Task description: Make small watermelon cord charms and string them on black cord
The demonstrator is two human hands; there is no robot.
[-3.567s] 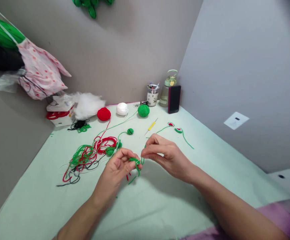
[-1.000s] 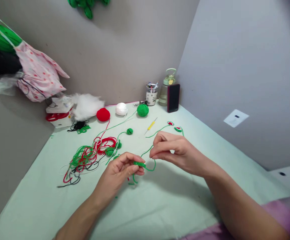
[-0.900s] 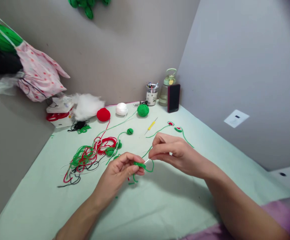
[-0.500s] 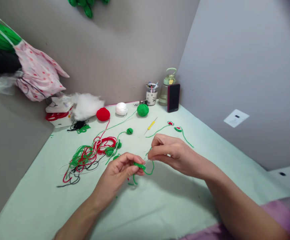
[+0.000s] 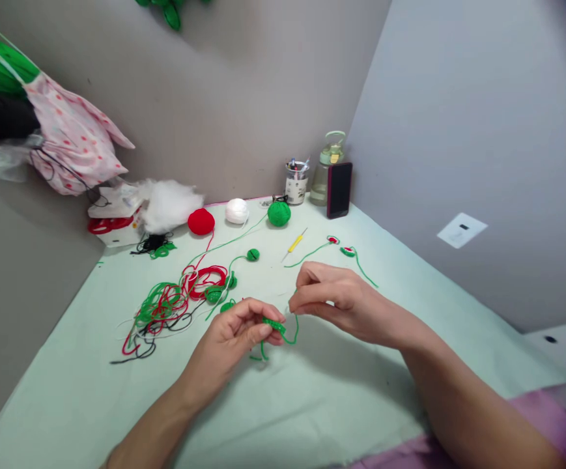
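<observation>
Between the thumb and fingers of my left hand (image 5: 243,329) is a small green crocheted piece (image 5: 273,325), partly covered by the fingertips. A short green tail hangs below it. From its right end a strand of green yarn (image 5: 296,331) loops up to my right hand (image 5: 334,296), whose thumb and forefinger are pinched together on it. Whether a thin needle is also in that pinch is too small to tell. Just beyond the hands lie a yellow-handled crochet hook (image 5: 295,244) and two small red-and-green crocheted pieces (image 5: 332,240) with yarn tails.
Left of my hands are tangled yarn strands (image 5: 165,306) and several green crocheted balls (image 5: 253,255). Along the back stand red (image 5: 201,222), white (image 5: 236,211) and green (image 5: 279,213) yarn balls, white stuffing (image 5: 171,205), a pen cup (image 5: 296,184), a bottle (image 5: 320,182) and a phone (image 5: 339,190).
The green strand that showed above my right fingertips is no longer visible there. Both hands stay in nearly the same place and keep their grips; the camera view shifts very slightly.
</observation>
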